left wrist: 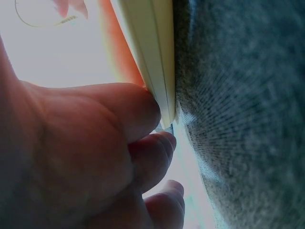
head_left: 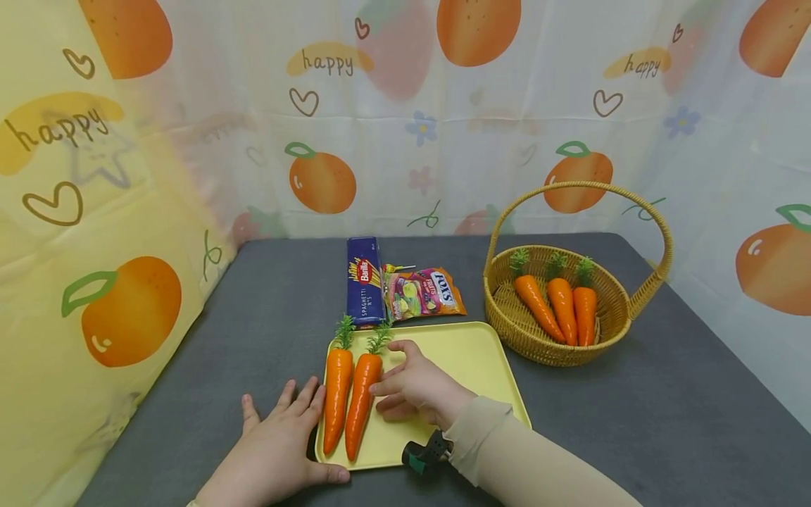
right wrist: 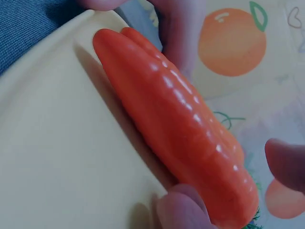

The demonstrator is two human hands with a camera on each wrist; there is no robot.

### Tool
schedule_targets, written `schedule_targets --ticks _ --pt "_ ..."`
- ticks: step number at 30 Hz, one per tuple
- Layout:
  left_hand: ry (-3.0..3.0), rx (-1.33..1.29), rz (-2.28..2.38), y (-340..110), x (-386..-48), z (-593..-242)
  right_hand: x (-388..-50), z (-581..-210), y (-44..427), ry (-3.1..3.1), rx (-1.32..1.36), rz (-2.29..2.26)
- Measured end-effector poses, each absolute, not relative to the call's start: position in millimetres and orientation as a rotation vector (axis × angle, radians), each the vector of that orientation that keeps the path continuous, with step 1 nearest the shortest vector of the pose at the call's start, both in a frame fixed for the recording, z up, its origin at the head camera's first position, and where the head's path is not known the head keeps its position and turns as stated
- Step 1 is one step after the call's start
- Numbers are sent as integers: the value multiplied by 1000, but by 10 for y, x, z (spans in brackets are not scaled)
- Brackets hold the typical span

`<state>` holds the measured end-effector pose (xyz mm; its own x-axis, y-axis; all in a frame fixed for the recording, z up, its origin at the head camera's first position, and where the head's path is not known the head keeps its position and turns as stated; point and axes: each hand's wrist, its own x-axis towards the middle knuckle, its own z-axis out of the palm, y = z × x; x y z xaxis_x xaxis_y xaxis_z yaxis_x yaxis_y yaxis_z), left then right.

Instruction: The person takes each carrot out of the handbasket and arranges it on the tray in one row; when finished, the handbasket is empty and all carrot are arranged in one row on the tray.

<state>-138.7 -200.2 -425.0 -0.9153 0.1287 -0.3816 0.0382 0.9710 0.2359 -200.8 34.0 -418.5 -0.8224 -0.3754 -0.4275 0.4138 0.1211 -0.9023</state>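
Two orange carrots with green tops, one at the left and one beside it, lie side by side on the left part of a pale yellow tray. My left hand rests at the tray's left edge, fingers spread and straight, thumb by the near edge; the left wrist view shows its fingers against the tray's side. Over the tray, my right hand is just right of the second carrot, fingers loosely bent and apart. In the right wrist view a fingertip is beside the nearer carrot, not wrapped round it.
A wicker basket with a tall handle holds three carrots at the right. Behind the tray lie a blue spaghetti box, an orange-and-pink candy bag and a small yellow lollipop. A patterned curtain stands behind.
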Motion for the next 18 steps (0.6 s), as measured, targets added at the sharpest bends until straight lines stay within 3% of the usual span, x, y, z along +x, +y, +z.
schedule_targets --ticks 12,18 --pt "2709 106 300 -2008 -1393 -4257 -2098 -3998 618 1783 69 -1806" --pt "2690 82 290 -1987 -1408 -4245 -2183 -3749 865 1755 -70 -1880"
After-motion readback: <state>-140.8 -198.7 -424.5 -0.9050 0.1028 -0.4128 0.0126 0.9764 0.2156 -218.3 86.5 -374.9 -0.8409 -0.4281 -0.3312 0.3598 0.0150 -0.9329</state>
